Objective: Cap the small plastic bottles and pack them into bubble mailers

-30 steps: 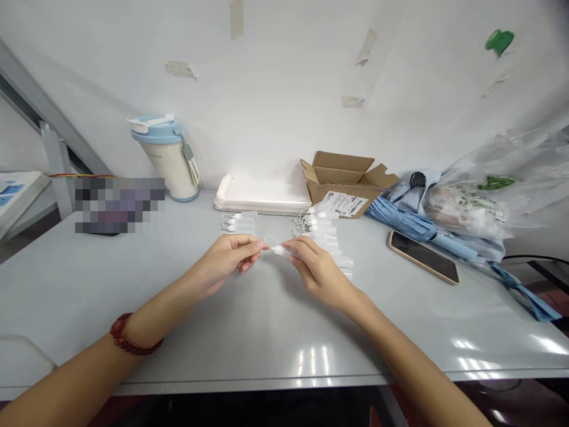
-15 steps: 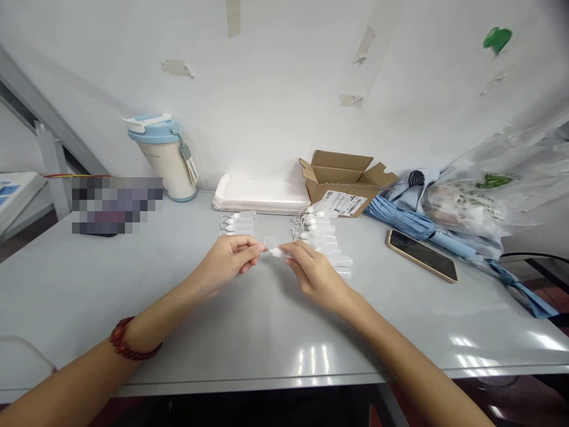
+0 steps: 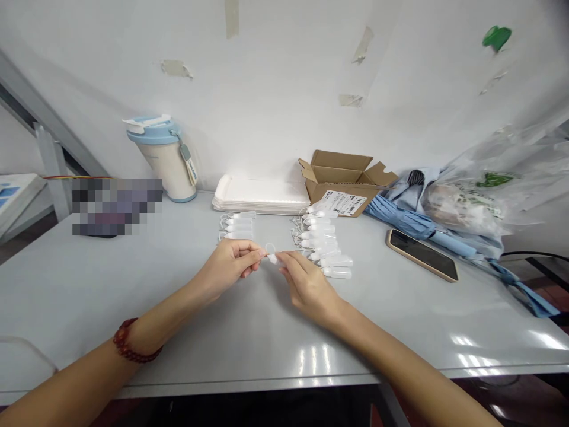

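Note:
Between my two hands, above the table (image 3: 249, 332), is a small translucent dropper bottle (image 3: 273, 259) with a white tip and a thin white loop. My right hand (image 3: 306, 281) is closed around its body, which the fingers mostly hide. At the tip end, my left hand (image 3: 237, 265) is closed in a pinch on the pointed cap; the fingertips cover most of it. Several similar dropper bottles (image 3: 336, 261) lie in a column just beyond my right hand. Another short column of dropper bottles (image 3: 240, 227) lies behind my left hand, partly covered by it.
Behind the bottles are a stack of white padded envelopes (image 3: 267, 193) and an open cardboard box (image 3: 338, 190). A tumbler (image 3: 166, 160) stands back left. On the right lie a phone (image 3: 422, 255), a folded blue umbrella (image 3: 400, 216) and plastic bags (image 3: 471, 201).
My right hand has shifted slightly left and down with the bottle, uncovering more of the bottles on the right. My left hand has dipped a little and still pinches the tip.

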Available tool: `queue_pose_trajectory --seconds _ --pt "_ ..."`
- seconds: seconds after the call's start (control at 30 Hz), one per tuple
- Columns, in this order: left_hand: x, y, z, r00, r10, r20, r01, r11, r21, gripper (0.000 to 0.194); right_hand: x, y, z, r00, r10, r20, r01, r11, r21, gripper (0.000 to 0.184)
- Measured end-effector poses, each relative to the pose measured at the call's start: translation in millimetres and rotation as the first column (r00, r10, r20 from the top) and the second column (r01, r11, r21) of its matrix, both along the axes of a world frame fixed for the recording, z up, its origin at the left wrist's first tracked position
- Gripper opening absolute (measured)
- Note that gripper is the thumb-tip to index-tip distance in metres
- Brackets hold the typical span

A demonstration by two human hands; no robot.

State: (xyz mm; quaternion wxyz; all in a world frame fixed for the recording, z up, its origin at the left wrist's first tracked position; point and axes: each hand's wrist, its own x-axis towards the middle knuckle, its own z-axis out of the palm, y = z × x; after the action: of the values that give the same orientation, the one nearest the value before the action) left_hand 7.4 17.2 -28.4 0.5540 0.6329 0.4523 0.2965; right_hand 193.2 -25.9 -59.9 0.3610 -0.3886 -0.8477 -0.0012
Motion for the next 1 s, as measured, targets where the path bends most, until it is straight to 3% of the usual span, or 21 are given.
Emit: queue_pose_trajectory --seconds 0.2,0.33,0.5,0.67,1.0 --pt "1 -2 1.6 1.000 -0.012 0.001 0.012 1.000 -0.007 0.029 1 -1 2.7 1.000 0.011 -0.025 -0.011 1.000 -0.020 0.033" --pt "-1 -4 8.4 1.000 -0.019 0.020 0.018 0.999 0.036 0.026 1 -2 11.1 0.988 -0.042 -0.147 0.016 0.984 -0.176 0.028" --pt "-2 -5 14.3 0.999 -0.031 0.036 0.028 0.997 0.074 0.028 3 -1 21.5 0.957 -0.160 -0.243 0.058 0.923 -0.381 0.028" --pt "-3 -2 16.7 1.000 0.011 0.029 -0.013 0.997 0.071 0.031 6 2 23.9 0.961 -0.161 -0.225 0.077 0.937 -0.340 0.019" --pt "-3 -3 17.0 0.997 -0.003 -0.077 0.008 0.998 0.062 0.025 6 3 18.7 0.971 -0.113 -0.212 0.057 0.965 -0.256 0.018"
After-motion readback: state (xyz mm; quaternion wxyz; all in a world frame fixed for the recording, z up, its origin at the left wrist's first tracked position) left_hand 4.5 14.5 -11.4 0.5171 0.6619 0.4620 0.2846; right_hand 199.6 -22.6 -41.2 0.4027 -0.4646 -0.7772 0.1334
